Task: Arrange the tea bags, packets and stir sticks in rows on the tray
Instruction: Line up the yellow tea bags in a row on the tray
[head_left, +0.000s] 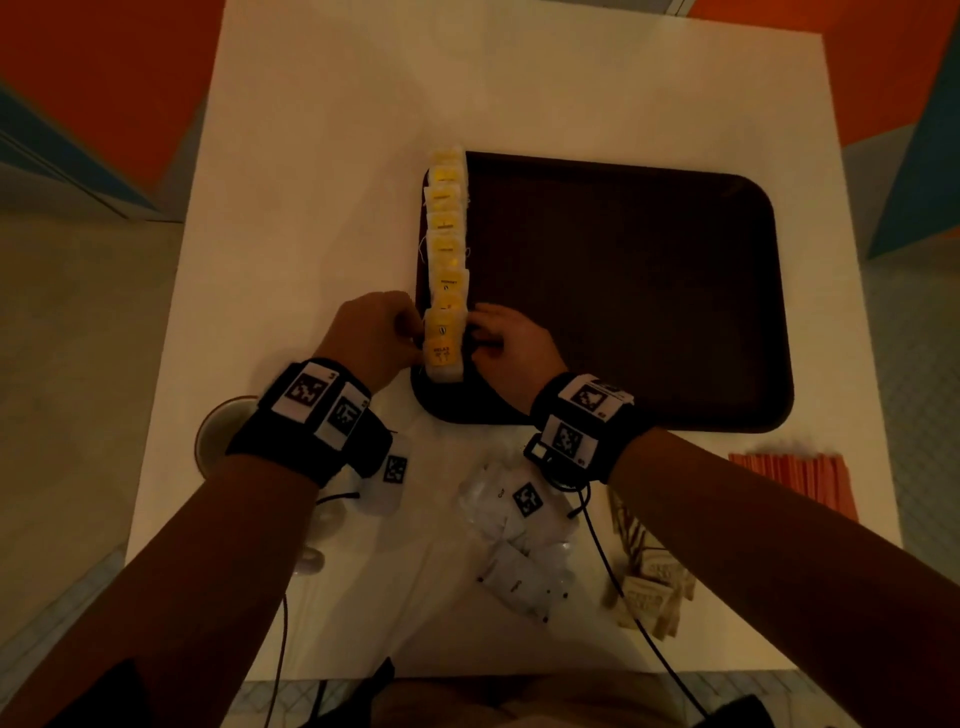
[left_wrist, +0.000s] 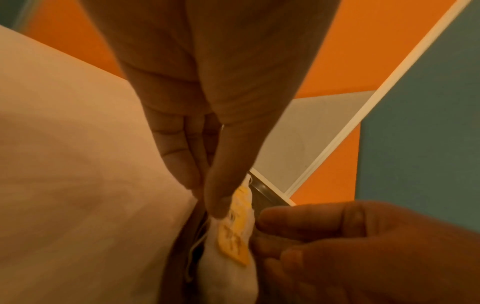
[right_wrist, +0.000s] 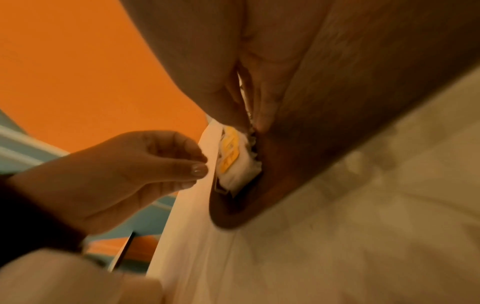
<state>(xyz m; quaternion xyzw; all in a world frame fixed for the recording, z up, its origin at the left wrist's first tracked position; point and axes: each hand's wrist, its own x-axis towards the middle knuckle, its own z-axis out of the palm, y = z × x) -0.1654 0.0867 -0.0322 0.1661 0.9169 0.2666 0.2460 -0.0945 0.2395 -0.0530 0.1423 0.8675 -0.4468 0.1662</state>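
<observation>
We see a row of tea bags (head_left: 445, 260) with yellow tags running along the left edge of the dark brown tray (head_left: 649, 291), overlapping one another from the far corner to the near one. The nearest tag seems to read "RELAX"; print on the other tags is too blurred for us to read. Our left hand (head_left: 376, 332) has its thumb and fingertips pressed to the left side of the nearest tea bag (head_left: 442, 349), and our right hand (head_left: 511, 345) has curled fingers against its right side, so both pinch it between them. The rest of the tray, to the right of the row, is bare. On the white table (head_left: 322, 182) near us lie white packets (head_left: 519, 545), tan packets (head_left: 649, 582) and orange stir sticks (head_left: 795, 475), just beyond the tray's near rim. A cup (head_left: 218, 431) sits by our left wrist, close to the table's left edge
</observation>
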